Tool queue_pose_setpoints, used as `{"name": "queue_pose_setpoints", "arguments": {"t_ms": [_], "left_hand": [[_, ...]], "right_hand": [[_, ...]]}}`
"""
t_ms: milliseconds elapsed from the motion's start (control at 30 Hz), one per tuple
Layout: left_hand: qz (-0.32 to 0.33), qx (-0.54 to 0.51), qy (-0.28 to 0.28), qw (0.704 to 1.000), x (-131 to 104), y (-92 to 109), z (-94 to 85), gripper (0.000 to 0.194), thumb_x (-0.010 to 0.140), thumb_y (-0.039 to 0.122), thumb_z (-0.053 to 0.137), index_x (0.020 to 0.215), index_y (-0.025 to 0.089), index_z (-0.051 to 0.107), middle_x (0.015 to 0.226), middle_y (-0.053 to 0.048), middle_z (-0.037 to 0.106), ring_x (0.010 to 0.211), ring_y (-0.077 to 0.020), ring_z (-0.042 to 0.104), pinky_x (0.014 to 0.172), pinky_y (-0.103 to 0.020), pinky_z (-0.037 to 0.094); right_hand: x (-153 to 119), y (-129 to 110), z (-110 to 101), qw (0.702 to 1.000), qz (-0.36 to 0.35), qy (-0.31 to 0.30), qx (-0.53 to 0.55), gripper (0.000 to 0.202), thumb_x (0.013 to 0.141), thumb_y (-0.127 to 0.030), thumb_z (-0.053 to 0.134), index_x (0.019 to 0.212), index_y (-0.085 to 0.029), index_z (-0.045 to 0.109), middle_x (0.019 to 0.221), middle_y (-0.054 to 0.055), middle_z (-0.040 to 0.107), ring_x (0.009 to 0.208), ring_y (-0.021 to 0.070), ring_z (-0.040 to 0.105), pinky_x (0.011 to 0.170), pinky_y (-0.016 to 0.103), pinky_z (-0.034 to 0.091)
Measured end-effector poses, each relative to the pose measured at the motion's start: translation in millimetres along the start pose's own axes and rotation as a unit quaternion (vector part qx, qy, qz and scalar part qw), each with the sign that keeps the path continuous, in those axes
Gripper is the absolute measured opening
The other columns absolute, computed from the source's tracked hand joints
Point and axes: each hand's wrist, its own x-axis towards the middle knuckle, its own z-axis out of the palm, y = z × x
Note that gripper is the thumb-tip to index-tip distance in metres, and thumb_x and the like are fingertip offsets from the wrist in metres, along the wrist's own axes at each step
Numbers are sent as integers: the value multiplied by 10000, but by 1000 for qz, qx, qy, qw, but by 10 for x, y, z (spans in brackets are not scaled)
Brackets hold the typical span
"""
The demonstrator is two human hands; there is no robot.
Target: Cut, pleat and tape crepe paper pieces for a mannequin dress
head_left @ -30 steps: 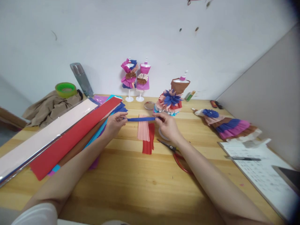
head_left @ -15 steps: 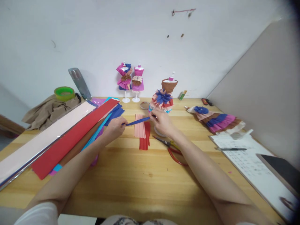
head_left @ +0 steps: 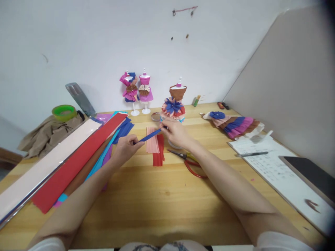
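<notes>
Between my hands a narrow blue crepe paper strip (head_left: 150, 135) is stretched at a slant above the table. My left hand (head_left: 127, 147) pinches its lower left end, and my right hand (head_left: 175, 133) pinches the upper right end. Below the strip lie a pink pleated paper piece (head_left: 153, 144) and a red paper piece (head_left: 158, 159), partly overlapping. Just behind my right hand stands a small dress form (head_left: 178, 93) with a brown top, a blue paper flower (head_left: 172, 105) and layered ruffles. Scissors with red and yellow handles (head_left: 192, 165) lie beneath my right forearm.
Long crepe paper sheets (head_left: 81, 162) cover the table's left side. Two smaller dress forms (head_left: 144, 91) stand by the wall. At right are a layered paper dress (head_left: 237, 127), a whiteboard (head_left: 272, 177) with a pen, and a dark tablet-like object (head_left: 309, 174). Green tape (head_left: 63, 113) rests on brown cloth.
The view has shifted slightly to the right. Both hands still hold the blue strip, and the left grip now sits further over its end, with the strip tilted a little more.
</notes>
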Motion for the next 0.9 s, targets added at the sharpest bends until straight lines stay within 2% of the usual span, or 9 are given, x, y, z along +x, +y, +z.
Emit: {"name": "queue_pose_setpoints", "arguments": {"t_ms": [67, 133, 267, 500, 667, 800, 900], "left_hand": [[-10, -26, 2, 1000, 10, -71, 18, 162, 738, 332, 680, 697, 175, 675, 480, 64, 460, 436, -73, 364, 426, -201, 258], [-11, -53, -23, 998, 22, -140, 26, 168, 759, 323, 666, 839, 190, 731, 480, 64, 479, 418, -76, 368, 414, -201, 272], [24, -51, -86, 995, 49, -220, -4, 139, 791, 285, 636, 724, 203, 728, 544, 29, 586, 471, -96, 467, 440, -204, 330], [109, 15, -97, 989, 45, -165, -79, 161, 847, 228, 585, 760, 223, 721, 749, -23, 698, 690, -156, 641, 635, -239, 471], [89, 110, -53, 989, -39, -137, -90, 226, 848, 184, 530, 800, 247, 742, 855, -38, 723, 711, -167, 668, 603, -233, 469], [89, 133, -75, 984, -35, -95, -75, 287, 788, 78, 481, 813, 210, 735, 785, -55, 726, 695, -179, 652, 618, -253, 462], [60, 145, -107, 982, -13, -11, -54, 274, 718, 34, 485, 759, 170, 720, 709, -46, 709, 640, -156, 612, 607, -243, 420]], "right_hand": [[3, -13, -9, 1000, 2, -6, 0, 154, 848, -125, 474, 736, -195, 553, 758, 57, 580, 753, 207, 537, 682, 307, 378], [6, -15, -6, 1000, 1, -14, 4, 161, 855, -134, 470, 732, -200, 549, 747, 48, 569, 740, 199, 528, 680, 302, 376], [5, 9, 28, 1000, 6, -26, 12, 156, 853, -142, 478, 721, -205, 534, 733, 36, 550, 731, 191, 517, 679, 299, 368], [-11, 28, 68, 999, 16, -44, 27, 173, 847, -128, 482, 693, -207, 493, 710, 19, 512, 720, 179, 491, 677, 289, 360], [-32, -19, 117, 996, 18, -78, 30, 185, 862, -135, 479, 689, -199, 481, 719, 17, 490, 696, 170, 482, 658, 283, 348], [-40, -18, 133, 996, 27, -80, 21, 178, 869, -133, 475, 702, -192, 493, 728, 17, 495, 702, 168, 485, 659, 281, 342], [-41, 18, 138, 996, 37, -75, 12, 170, 853, -119, 492, 697, -188, 502, 726, 18, 504, 707, 165, 480, 660, 276, 338]]}}
